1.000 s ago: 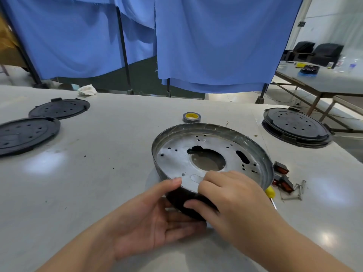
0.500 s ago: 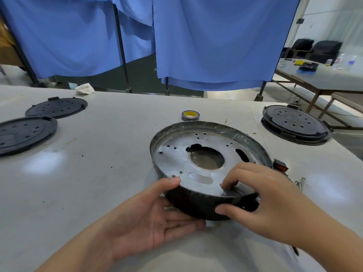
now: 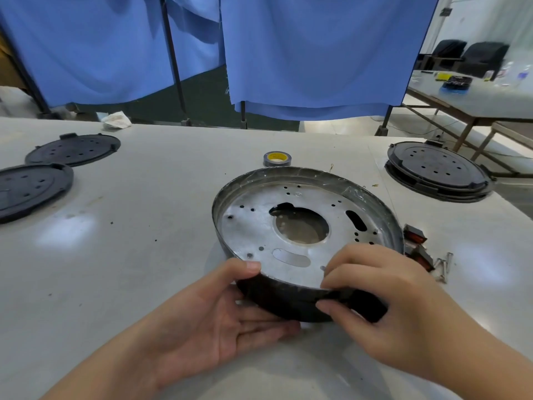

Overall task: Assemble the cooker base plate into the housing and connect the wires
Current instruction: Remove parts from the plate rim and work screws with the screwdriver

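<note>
A round metal housing [image 3: 372, 203] with a dark outer wall lies on the white table, tilted up at its near edge. Inside it sits the silver base plate [image 3: 259, 223] with a large centre hole and several small holes. My left hand [image 3: 219, 321] cups the housing's near-left edge from below, thumb on the rim. My right hand [image 3: 383, 298] pinches the near-right rim, fingers inside on the plate and thumb on the outer wall. No wires are in sight.
Two red-and-black switches [image 3: 415, 236] and loose screws [image 3: 444, 265] lie right of the housing. A tape roll [image 3: 277, 158] sits behind it. Black plastic covers lie at far left [image 3: 34, 187] and far right [image 3: 435, 168]. Blue curtains hang beyond the table.
My right hand slid from the near-middle of the plate to the near-right rim and now pinches it. The housing's near edge is lifted slightly. My left hand stays under the rim.
</note>
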Tool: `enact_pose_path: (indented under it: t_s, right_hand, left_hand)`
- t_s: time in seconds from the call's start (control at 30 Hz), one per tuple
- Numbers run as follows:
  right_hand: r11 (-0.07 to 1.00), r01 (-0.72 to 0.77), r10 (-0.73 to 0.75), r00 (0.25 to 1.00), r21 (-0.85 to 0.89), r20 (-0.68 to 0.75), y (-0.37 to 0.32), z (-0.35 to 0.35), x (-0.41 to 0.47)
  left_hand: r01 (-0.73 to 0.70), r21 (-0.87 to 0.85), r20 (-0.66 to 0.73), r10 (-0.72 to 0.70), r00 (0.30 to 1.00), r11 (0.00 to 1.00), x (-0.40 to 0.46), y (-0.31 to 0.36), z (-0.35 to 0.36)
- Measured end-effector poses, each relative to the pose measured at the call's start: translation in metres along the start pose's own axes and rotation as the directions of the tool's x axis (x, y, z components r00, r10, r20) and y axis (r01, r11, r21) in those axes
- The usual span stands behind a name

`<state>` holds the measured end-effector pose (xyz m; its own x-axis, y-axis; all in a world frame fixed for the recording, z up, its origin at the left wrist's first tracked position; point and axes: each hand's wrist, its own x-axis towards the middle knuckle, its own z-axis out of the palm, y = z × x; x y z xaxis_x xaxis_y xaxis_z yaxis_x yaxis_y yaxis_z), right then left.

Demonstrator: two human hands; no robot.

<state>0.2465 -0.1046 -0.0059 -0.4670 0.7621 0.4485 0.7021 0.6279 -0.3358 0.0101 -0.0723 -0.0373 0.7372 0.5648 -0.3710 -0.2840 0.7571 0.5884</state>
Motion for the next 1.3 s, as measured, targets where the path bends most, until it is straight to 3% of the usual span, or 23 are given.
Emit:
enact_pose_path:
  t_s: [0.27, 0.57, 0.83, 1.07, 1.3]
  right_hand:
    - [0.998, -0.026, 0.022, 0.998, 0.059, 0.067, 0.0, 0.0, -0.002]
    - [0.999, -0.032, 0.031, 0.998, 0.022, 0.061, -0.003, 0.0, 0.0]
    - [0.995, 0.029, -0.022, 0.998, -0.1, 0.064, -0.006, 0.005, 0.005]
    - [0.993, 0.04, -0.034, 0.998, -0.113, 0.052, -0.001, 0.008, 0.005]
    - [0.994, 0.05, -0.044, 0.997, -0.101, 0.059, 0.002, 0.01, 0.001]
  left_hand:
    - [0.033, -0.038, -0.004, -0.033, 0.999, 0.999, -0.002, 0.001, -0.001]
    - [0.067, 0.015, 0.119, -0.069, 0.991, 0.998, -0.004, 0.004, -0.004]
    - [0.058, -0.049, -0.259, -0.069, 0.963, 0.997, 0.0, 0.0, 0.015]
    - [-0.162, -0.326, -0.297, 0.062, 0.953, 0.931, -0.008, -0.025, 0.033]
    - [-0.232, -0.407, -0.245, 0.139, 0.96, 0.883, -0.026, -0.026, 0.045]
